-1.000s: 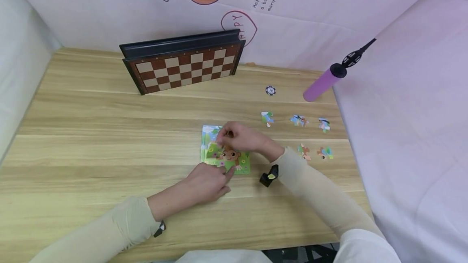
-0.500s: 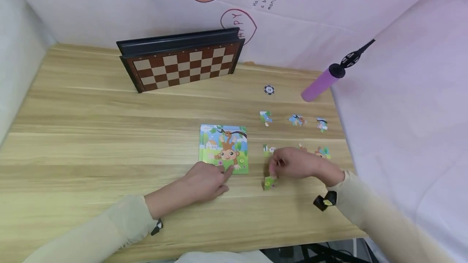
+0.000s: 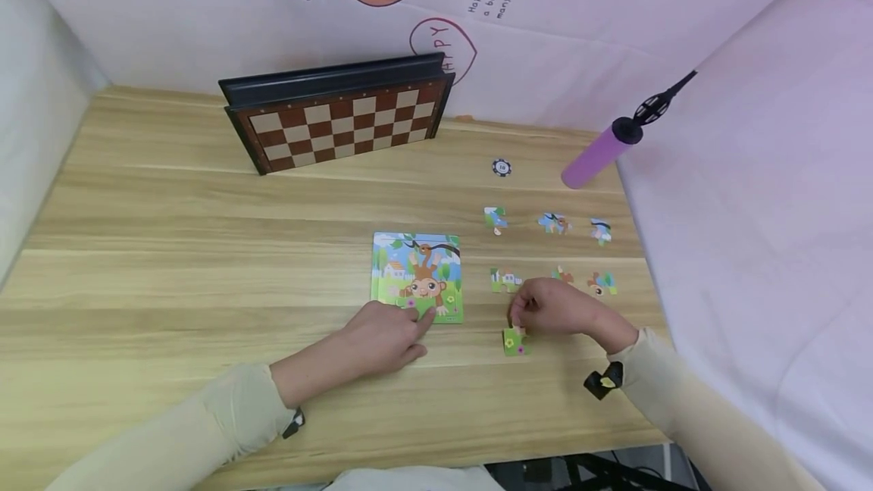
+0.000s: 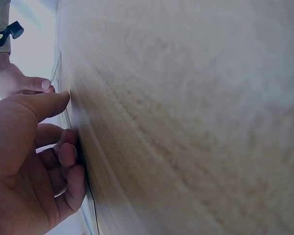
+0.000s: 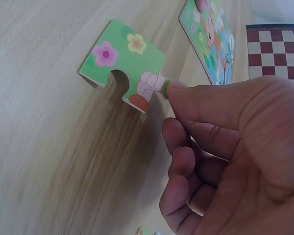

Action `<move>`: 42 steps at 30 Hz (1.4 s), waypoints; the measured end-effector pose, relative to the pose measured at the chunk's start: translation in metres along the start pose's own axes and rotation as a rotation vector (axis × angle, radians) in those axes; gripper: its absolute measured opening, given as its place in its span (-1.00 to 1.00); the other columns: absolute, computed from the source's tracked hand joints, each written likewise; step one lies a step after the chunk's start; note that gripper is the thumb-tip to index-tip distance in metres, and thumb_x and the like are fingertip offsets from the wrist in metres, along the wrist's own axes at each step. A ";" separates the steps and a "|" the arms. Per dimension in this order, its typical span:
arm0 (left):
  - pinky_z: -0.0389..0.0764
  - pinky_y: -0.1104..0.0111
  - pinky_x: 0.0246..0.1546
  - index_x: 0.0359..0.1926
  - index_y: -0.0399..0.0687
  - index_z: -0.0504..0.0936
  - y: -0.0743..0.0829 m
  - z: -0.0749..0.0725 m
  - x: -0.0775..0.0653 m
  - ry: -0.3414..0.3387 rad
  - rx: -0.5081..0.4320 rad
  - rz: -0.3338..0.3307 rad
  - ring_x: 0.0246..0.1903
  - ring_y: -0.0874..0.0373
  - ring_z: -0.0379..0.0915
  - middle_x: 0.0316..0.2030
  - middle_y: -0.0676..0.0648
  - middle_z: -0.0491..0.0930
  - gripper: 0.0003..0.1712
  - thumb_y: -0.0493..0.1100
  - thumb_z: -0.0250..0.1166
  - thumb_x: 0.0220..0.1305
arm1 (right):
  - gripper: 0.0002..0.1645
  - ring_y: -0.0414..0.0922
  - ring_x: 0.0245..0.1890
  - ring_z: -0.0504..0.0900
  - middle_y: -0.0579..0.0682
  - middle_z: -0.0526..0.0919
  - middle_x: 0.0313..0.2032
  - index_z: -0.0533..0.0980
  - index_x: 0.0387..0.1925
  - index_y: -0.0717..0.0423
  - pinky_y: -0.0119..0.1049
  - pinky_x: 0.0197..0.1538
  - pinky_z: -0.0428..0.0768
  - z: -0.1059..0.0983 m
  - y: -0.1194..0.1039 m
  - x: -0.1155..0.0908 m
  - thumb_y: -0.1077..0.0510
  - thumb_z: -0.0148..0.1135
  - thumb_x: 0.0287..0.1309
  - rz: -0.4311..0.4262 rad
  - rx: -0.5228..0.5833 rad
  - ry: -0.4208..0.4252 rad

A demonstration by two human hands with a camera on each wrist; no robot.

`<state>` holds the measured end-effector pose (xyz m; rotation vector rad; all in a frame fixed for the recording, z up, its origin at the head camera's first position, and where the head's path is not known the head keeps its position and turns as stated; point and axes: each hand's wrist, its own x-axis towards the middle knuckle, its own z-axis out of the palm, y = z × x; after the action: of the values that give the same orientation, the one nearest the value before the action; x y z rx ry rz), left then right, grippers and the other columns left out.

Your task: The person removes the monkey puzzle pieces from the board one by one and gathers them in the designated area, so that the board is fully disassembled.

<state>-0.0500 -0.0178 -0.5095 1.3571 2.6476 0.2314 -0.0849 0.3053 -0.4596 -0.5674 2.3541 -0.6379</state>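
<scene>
My left hand rests at the lower edge of a square puzzle board with a monkey picture, its index finger touching the board. Off to the right, my right hand pinches a green jigsaw piece by its small tab, between thumb and index finger. Pink and yellow flowers and part of a white paw show on that piece. It is tilted, close over the table in the right wrist view. Above the right hand lies a jigsaw piece with a house; another with the monkey's eye is beside it.
More jigsaw pieces, such as the blue-green piece and the branch piece, lie farther back. Behind them are a poker chip and a purple pump. A folded chessboard stands at the back.
My right hand has carried the green jigsaw piece from over the puzzle board rightward, to a spot below the loose pieces. My left hand has stayed at the board.
</scene>
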 end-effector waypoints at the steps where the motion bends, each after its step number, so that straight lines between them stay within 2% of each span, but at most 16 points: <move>1: 0.42 0.32 -0.65 0.37 -0.07 0.53 0.000 0.000 0.000 -0.001 -0.001 0.000 -0.48 0.22 0.49 -0.25 -0.01 0.67 -0.34 0.20 0.25 0.42 | -0.72 -0.22 -0.44 0.50 -0.16 0.67 -0.33 0.65 -0.45 0.02 -0.29 -0.32 0.47 0.000 0.000 0.000 0.38 0.18 0.28 -0.002 0.001 -0.001; 4: 0.42 0.31 -0.65 0.36 -0.08 0.54 0.000 0.000 0.000 -0.002 -0.003 -0.001 -0.49 0.23 0.48 -0.24 -0.01 0.67 -0.34 0.20 0.25 0.42 | -0.72 -0.22 -0.45 0.50 -0.16 0.68 -0.33 0.66 -0.45 0.02 -0.29 -0.33 0.48 0.000 0.001 0.001 0.39 0.19 0.27 0.003 0.004 0.002; 10: 0.43 0.31 -0.65 0.36 -0.07 0.54 0.000 0.000 0.000 -0.002 -0.003 -0.001 -0.49 0.23 0.47 -0.25 0.00 0.66 -0.34 0.20 0.25 0.42 | -0.89 -0.22 -0.43 0.54 -0.16 0.69 -0.34 0.68 -0.36 0.04 -0.26 -0.30 0.53 -0.001 0.000 0.001 0.28 0.33 0.28 0.055 0.006 0.025; 13: 0.44 0.31 -0.64 0.37 -0.07 0.54 0.000 0.000 0.001 -0.004 0.000 -0.005 -0.48 0.23 0.49 -0.25 0.00 0.67 -0.34 0.20 0.25 0.41 | -0.95 -0.23 -0.45 0.54 -0.16 0.70 -0.33 0.71 -0.31 0.07 -0.25 -0.30 0.56 -0.004 -0.001 0.002 0.23 0.35 0.28 0.038 -0.002 0.046; 20: 0.41 0.34 -0.69 0.37 -0.09 0.53 0.001 -0.005 0.001 -0.021 -0.024 -0.020 -0.61 0.27 0.38 -0.20 -0.06 0.72 -0.36 0.15 0.26 0.43 | -0.83 -0.23 -0.57 0.39 -0.18 0.66 -0.29 0.70 -0.14 0.09 -0.26 -0.41 0.45 -0.012 -0.016 0.016 0.13 0.39 0.28 -0.022 -0.049 0.106; 22: 0.40 0.34 -0.70 0.35 -0.10 0.54 0.001 -0.007 0.002 -0.011 -0.035 -0.024 -0.64 0.29 0.34 -0.19 -0.09 0.73 -0.38 0.13 0.27 0.42 | -0.82 -0.22 -0.55 0.37 -0.19 0.64 -0.30 0.70 -0.12 0.07 -0.25 -0.40 0.44 -0.014 -0.022 0.024 0.11 0.40 0.28 -0.046 -0.076 0.115; 24: 0.39 0.34 -0.70 0.33 -0.09 0.57 0.001 -0.009 0.001 0.002 -0.047 -0.028 -0.66 0.28 0.29 -0.28 -0.06 0.70 -0.41 0.11 0.28 0.42 | -0.81 -0.21 -0.47 0.43 -0.20 0.64 -0.28 0.70 -0.10 0.05 -0.24 -0.33 0.47 -0.015 -0.031 0.032 0.11 0.39 0.28 -0.064 -0.104 0.120; 30: 0.37 0.31 -0.69 0.32 -0.03 0.57 0.008 -0.010 0.003 0.032 -0.055 -0.019 -0.65 0.24 0.32 -0.44 0.05 0.56 -0.42 0.13 0.26 0.42 | -0.79 -0.17 -0.26 0.56 -0.09 0.68 -0.17 0.70 -0.07 0.10 -0.19 -0.12 0.55 -0.012 -0.057 0.059 0.17 0.36 0.29 -0.161 -0.144 0.102; 32: 0.37 0.30 -0.69 0.35 -0.05 0.55 0.012 -0.008 0.006 0.016 -0.041 -0.021 -0.63 0.24 0.36 -0.41 0.07 0.58 -0.38 0.17 0.24 0.42 | -0.79 -0.14 -0.22 0.59 -0.07 0.69 -0.16 0.71 -0.07 0.11 -0.19 -0.09 0.56 -0.009 -0.063 0.069 0.18 0.37 0.29 -0.214 -0.161 0.095; 36: 0.45 0.27 -0.65 0.39 -0.11 0.49 0.018 -0.005 0.010 -0.045 -0.012 -0.038 -0.49 0.21 0.53 -0.19 0.05 0.68 -0.29 0.22 0.23 0.41 | -0.76 -0.10 -0.22 0.58 -0.11 0.69 -0.19 0.73 -0.03 0.08 -0.24 -0.13 0.53 -0.002 -0.073 0.087 0.15 0.39 0.30 -0.328 -0.224 0.067; 39: 0.51 0.24 -0.60 0.42 -0.13 0.46 0.019 -0.004 0.010 -0.075 -0.011 -0.048 -0.40 0.17 0.60 -0.05 0.00 0.68 -0.24 0.24 0.23 0.40 | -0.74 -0.14 -0.31 0.49 -0.19 0.64 -0.26 0.74 0.01 0.05 -0.28 -0.21 0.47 0.002 -0.079 0.096 0.14 0.37 0.32 -0.361 -0.253 0.035; 42: 0.53 0.24 -0.57 0.44 -0.15 0.41 0.019 -0.005 0.009 -0.086 -0.013 -0.048 -0.40 0.16 0.59 -0.02 -0.01 0.66 -0.21 0.25 0.24 0.40 | -0.74 -0.17 -0.35 0.41 -0.24 0.60 -0.33 0.74 0.01 0.05 -0.29 -0.24 0.43 0.005 -0.084 0.101 0.16 0.36 0.32 -0.394 -0.259 0.015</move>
<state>-0.0408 0.0002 -0.5015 1.2685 2.5992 0.1801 -0.1339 0.1833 -0.4622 -1.1652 2.3729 -0.5064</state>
